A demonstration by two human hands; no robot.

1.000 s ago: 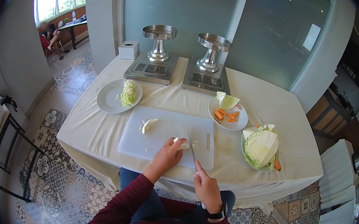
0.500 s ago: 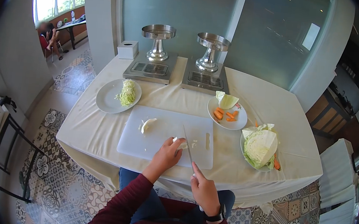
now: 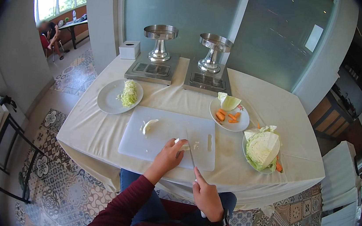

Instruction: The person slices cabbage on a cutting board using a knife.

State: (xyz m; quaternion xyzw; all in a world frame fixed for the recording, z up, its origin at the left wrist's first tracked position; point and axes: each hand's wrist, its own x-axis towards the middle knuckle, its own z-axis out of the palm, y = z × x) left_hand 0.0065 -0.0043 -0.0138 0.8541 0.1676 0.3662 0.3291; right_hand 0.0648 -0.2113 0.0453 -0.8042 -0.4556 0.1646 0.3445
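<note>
On the white cutting board, my left hand presses a pale piece of cabbage with curled fingers. My right hand is wrapped round the handle of a knife, its index finger stretched toward the blade. The blade points away from me, close beside my left fingertips and the cabbage piece. Small cut bits lie right of the blade. Another cabbage piece rests at the board's left. Beyond it, a white plate carries a heap of shredded cabbage.
A plate with carrot pieces and a cabbage leaf stands behind the board. At right sits a large cabbage on a plate. Two metal stands and a tissue box are at the back. A person sits far left.
My right hand and the knife have shifted slightly down toward me. My left hand keeps its place on the cabbage piece.
</note>
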